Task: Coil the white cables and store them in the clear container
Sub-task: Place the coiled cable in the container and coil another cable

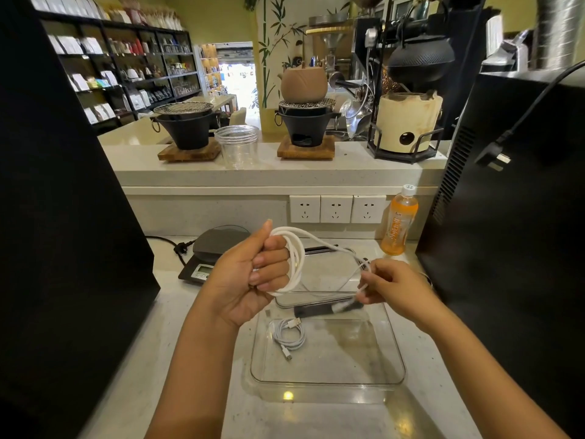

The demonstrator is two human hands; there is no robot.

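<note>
Left hand point(250, 274) holds the limp, light cable point(296, 261) looped above the container point(395, 353); right hand point(392, 285) pinches its loose end.

Left hand point(250, 274) and right hand point(391, 282) bare, forearms unsleeved.

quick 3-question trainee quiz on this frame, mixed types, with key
1. True or false: a coiled cable already lies in the container.
2. Which hand holds the loops of the cable being coiled? A) left B) right
3. What does the right hand pinch?

Key:
1. True.
2. A: the left hand.
3. The loose end of that cable.
</note>
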